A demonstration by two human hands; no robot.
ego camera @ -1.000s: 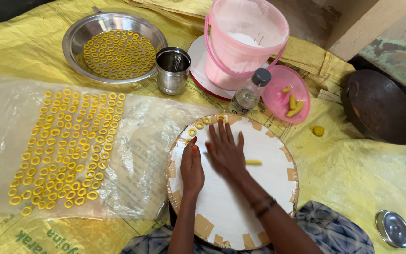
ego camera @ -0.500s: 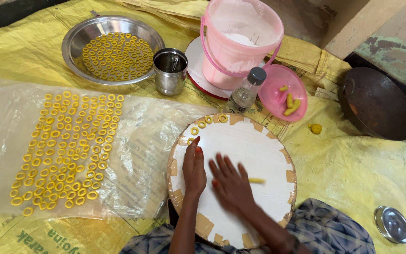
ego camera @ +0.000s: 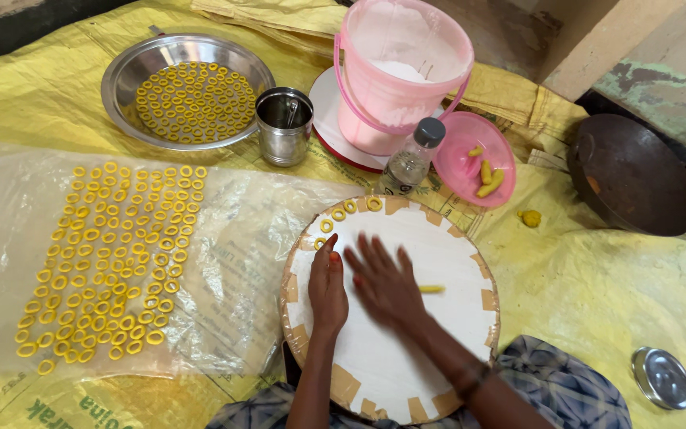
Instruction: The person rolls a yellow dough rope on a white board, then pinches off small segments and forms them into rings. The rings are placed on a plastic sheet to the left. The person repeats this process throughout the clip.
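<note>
My left hand (ego camera: 327, 287) lies flat on the left part of a round white board (ego camera: 446, 334), fingers together, holding nothing. Beside it, my right hand (ego camera: 384, 282) presses flat on the board with fingers spread and looks blurred. A thin yellow dough strand (ego camera: 431, 288) sticks out from under its right side. A few yellow dough rings (ego camera: 350, 209) sit along the board's far left rim.
Several rows of yellow rings (ego camera: 109, 262) lie on a clear plastic sheet at left. At the back are a steel plate of rings (ego camera: 188, 99), a steel cup (ego camera: 283, 125), a pink bucket (ego camera: 398, 75), a small bottle (ego camera: 410, 159) and a pink lid with dough pieces (ego camera: 476, 167). A dark pan (ego camera: 629, 175) stands right.
My right hand slid toward me across the board, then forward again, with the dough strand staying at its right side. My left hand has barely moved.
</note>
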